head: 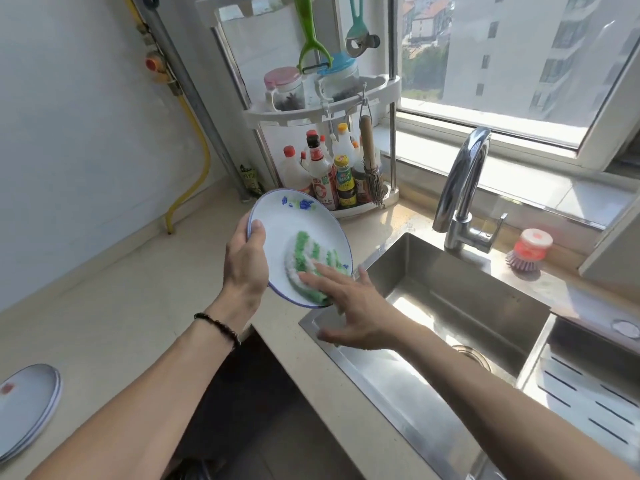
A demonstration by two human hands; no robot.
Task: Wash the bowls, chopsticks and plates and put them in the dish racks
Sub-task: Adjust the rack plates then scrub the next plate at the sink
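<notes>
A white blue-rimmed plate (294, 223) is held tilted at frame centre by the left hand (246, 265), thumb curled over its rim. A green-and-white scrubbing cloth (308, 258) is pressed against the plate's face by the straightened fingers of the right hand (349, 306), above the steel sink's (460, 306) left edge. More stacked plates (26, 410) are seen on the beige tabletop (121, 306), lower left.

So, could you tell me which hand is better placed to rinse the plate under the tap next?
Probably the left hand: it already grips the plate by its rim, while the right hand presses the sponge.
</notes>
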